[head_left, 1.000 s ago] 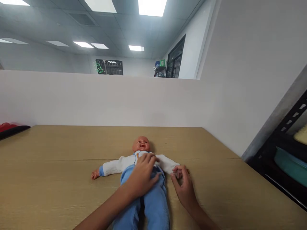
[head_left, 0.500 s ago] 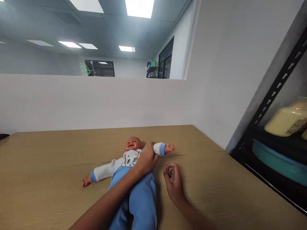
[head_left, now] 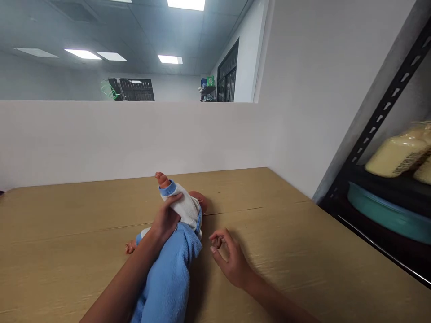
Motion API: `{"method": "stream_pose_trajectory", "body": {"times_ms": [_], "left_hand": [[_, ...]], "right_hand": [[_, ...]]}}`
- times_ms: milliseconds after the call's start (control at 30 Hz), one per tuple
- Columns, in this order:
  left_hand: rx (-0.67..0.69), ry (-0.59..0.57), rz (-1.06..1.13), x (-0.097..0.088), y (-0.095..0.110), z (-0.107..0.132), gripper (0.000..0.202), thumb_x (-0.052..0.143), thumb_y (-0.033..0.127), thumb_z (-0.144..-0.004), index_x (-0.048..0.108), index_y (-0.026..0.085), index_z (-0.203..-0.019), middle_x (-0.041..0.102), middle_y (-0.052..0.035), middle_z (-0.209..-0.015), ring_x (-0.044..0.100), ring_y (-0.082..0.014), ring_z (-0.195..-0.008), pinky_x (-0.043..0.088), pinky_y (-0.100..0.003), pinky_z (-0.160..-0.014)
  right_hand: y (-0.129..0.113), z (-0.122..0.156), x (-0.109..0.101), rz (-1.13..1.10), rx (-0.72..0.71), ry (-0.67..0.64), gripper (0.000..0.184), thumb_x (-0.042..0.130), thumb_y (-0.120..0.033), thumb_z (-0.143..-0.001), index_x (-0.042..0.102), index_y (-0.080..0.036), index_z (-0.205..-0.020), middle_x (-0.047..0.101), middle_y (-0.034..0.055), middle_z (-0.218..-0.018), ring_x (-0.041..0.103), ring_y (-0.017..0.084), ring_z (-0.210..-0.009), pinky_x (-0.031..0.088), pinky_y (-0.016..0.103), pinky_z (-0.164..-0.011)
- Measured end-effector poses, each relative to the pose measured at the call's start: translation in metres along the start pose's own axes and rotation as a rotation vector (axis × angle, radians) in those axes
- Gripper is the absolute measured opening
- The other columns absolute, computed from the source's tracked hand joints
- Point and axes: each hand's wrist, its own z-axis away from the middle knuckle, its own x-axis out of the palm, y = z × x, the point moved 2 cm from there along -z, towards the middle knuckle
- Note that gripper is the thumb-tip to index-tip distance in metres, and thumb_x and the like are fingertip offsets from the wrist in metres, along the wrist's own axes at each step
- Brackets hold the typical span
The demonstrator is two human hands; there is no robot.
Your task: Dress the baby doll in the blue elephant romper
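Observation:
A baby doll point(head_left: 168, 278) in blue trousers and a white top lies on the tan table point(head_left: 303, 233), rolled onto its side with its head point(head_left: 199, 199) turned away. My left hand point(head_left: 166, 220) is closed around the doll's white sleeve and holds that arm up, so the small doll hand point(head_left: 162, 179) points upward. My right hand point(head_left: 230, 260) rests just right of the doll, apart from it. Its fingers are loosely curled and hold nothing. The doll's other hand point(head_left: 129, 247) lies on the table at the left.
A white partition wall point(head_left: 101, 139) runs along the table's far edge. At the right stands a black metal shelf rack point(head_left: 370, 134) with a teal bowl point(head_left: 387, 211) and a pale yellow jar point(head_left: 397, 154) on it.
The doll went from lying on its back to its side. My left hand moved from its chest to its arm and lifted it up and leftward. My right hand let go of the doll's hand.

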Motion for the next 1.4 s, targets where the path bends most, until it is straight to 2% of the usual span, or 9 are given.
{"method": "stream_pose_trajectory", "body": {"times_ms": [267, 467, 633, 733, 833, 967, 1067, 1300, 1400], "left_hand": [[-0.021, 0.001, 0.38, -0.022, 0.019, -0.005, 0.007, 0.07, 0.016, -0.09, 0.07, 0.017, -0.097, 0.083, -0.0036, -0.091, 0.08, -0.0212, -0.083, 0.063, -0.035, -0.099], [-0.114, -0.052, 0.414, -0.045, 0.036, -0.008, 0.027, 0.069, 0.034, -0.094, 0.07, 0.012, -0.11, 0.083, -0.0129, -0.103, 0.08, -0.0331, -0.1, 0.062, -0.047, -0.103], [-0.079, 0.03, 0.485, -0.056, 0.044, -0.009, 0.02, 0.062, 0.029, -0.098, 0.071, 0.013, -0.106, 0.084, -0.0122, -0.099, 0.081, -0.0286, -0.091, 0.063, -0.044, -0.1], [-0.095, 0.056, 0.512, -0.056, 0.044, -0.01, 0.019, 0.062, 0.029, -0.098, 0.072, 0.013, -0.1, 0.083, -0.0105, -0.091, 0.081, -0.0265, -0.083, 0.065, -0.04, -0.095], [-0.076, 0.078, 0.54, -0.057, 0.044, -0.013, 0.02, 0.06, 0.028, -0.099, 0.072, 0.012, -0.099, 0.083, -0.0098, -0.089, 0.081, -0.0251, -0.082, 0.065, -0.036, -0.092], [-0.095, 0.066, 0.546, -0.057, 0.042, -0.016, 0.02, 0.061, 0.028, -0.098, 0.073, 0.012, -0.101, 0.083, -0.0101, -0.09, 0.08, -0.027, -0.083, 0.066, -0.039, -0.089], [-0.132, 0.058, 0.571, -0.053, 0.04, -0.017, 0.021, 0.059, 0.03, -0.1, 0.073, 0.013, -0.098, 0.082, -0.0093, -0.086, 0.079, -0.0268, -0.079, 0.066, -0.042, -0.091], [-0.142, 0.017, 0.602, -0.062, 0.039, -0.022, 0.026, 0.054, 0.03, -0.103, 0.072, 0.013, -0.097, 0.082, -0.0104, -0.086, 0.08, -0.0266, -0.082, 0.066, -0.039, -0.092], [-0.144, -0.019, 0.597, -0.069, 0.037, -0.025, 0.022, 0.057, 0.029, -0.101, 0.071, 0.013, -0.101, 0.083, -0.011, -0.091, 0.081, -0.0271, -0.086, 0.064, -0.04, -0.095]], "right_hand": [[-0.054, -0.017, 0.056, -0.239, 0.079, -0.058, 0.023, 0.073, -0.039, -0.093, 0.066, -0.025, -0.11, 0.06, 0.0064, -0.115, 0.061, 0.025, -0.11, 0.051, 0.038, -0.101], [-0.049, -0.045, 0.082, -0.488, 0.163, 0.037, 0.031, 0.062, -0.055, -0.1, 0.063, -0.024, -0.106, 0.065, 0.0022, -0.101, 0.061, 0.021, -0.099, 0.051, 0.032, -0.094], [-0.039, -0.067, 0.095, -0.662, 0.245, 0.015, 0.044, 0.07, -0.063, -0.093, 0.055, -0.027, -0.111, 0.068, 0.0002, -0.096, 0.062, 0.019, -0.085, 0.052, 0.031, -0.081], [-0.04, -0.076, 0.097, -0.638, 0.231, -0.012, 0.052, 0.071, -0.064, -0.092, 0.06, -0.025, -0.124, 0.073, 0.006, -0.11, 0.068, 0.023, -0.097, 0.053, 0.036, -0.089], [-0.045, -0.081, 0.091, -0.557, 0.166, -0.035, 0.045, 0.069, -0.061, -0.094, 0.069, -0.023, -0.119, 0.074, 0.007, -0.118, 0.068, 0.026, -0.111, 0.051, 0.038, -0.1], [-0.048, -0.086, 0.083, -0.406, 0.075, -0.058, 0.039, 0.065, -0.061, -0.097, 0.073, -0.022, -0.094, 0.068, 0.0021, -0.09, 0.063, 0.022, -0.091, 0.049, 0.035, -0.087], [-0.047, -0.086, 0.083, -0.367, 0.015, -0.024, 0.044, 0.064, -0.063, -0.097, 0.07, -0.022, -0.082, 0.062, 0.0028, -0.091, 0.06, 0.022, -0.094, 0.048, 0.035, -0.09], [-0.057, -0.07, 0.086, -0.452, 0.121, -0.196, 0.037, 0.067, -0.06, -0.097, 0.066, -0.023, -0.105, 0.061, -0.0012, -0.09, 0.055, 0.017, -0.084, 0.045, 0.029, -0.079], [-0.063, -0.073, 0.084, -0.435, 0.146, -0.257, 0.037, 0.072, -0.059, -0.094, 0.068, -0.023, -0.099, 0.063, -0.0012, -0.09, 0.056, 0.017, -0.084, 0.046, 0.029, -0.079]]}}
